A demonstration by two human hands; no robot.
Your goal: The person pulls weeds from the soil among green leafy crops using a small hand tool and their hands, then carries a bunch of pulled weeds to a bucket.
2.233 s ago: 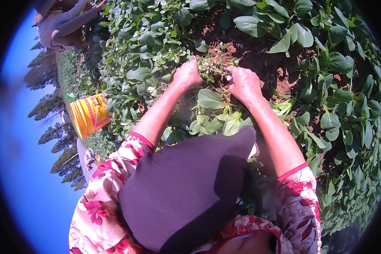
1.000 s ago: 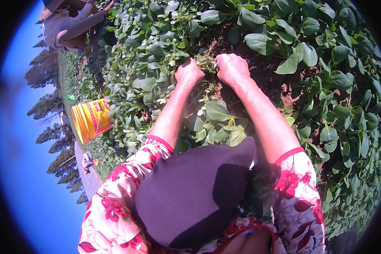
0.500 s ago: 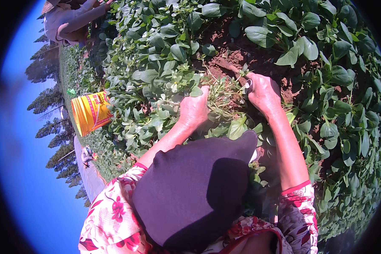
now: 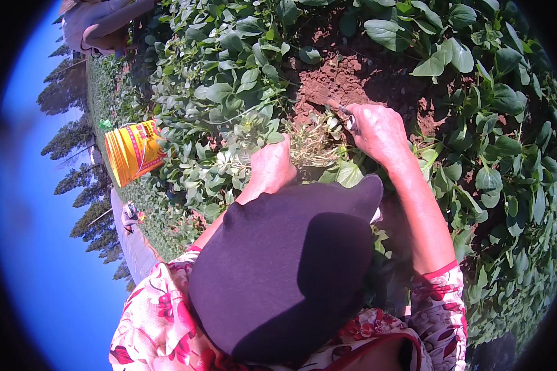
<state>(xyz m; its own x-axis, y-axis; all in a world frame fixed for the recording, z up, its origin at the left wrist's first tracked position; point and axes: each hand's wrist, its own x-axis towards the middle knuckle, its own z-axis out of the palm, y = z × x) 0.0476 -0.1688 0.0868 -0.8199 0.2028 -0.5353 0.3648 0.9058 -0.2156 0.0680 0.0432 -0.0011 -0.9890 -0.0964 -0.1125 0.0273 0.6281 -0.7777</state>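
My left hand [image 4: 273, 166] is closed round a bunch of pulled weeds [image 4: 254, 133], their leaves sticking out past the thumb side. Pale stems and roots [image 4: 315, 147] trail from it toward the right hand. Gripped in my right hand [image 4: 379, 133] is a small hand tool [image 4: 335, 106] with a narrow brown blade or shank; its far end lies against loose reddish soil [image 4: 337, 80], and its exact kind is unclear. Broad green leaves [image 4: 349, 174] stand just below the roots. A dark cloth-covered rounded shape [image 4: 272, 272] hides the ground nearer me and part of my left forearm.
Leafy green plants [image 4: 501, 161] surround the bare soil on both sides. A yellow bucket [image 4: 133, 153] with a wire handle stands at the left. Another person [image 4: 102, 25] crouches at the upper left; a further figure [image 4: 130, 216] is small in the distance near trees [image 4: 74, 145].
Both hands have shifted slightly left and the left hand closer to me, drawing the weeds along. More reddish soil shows beyond the tool.
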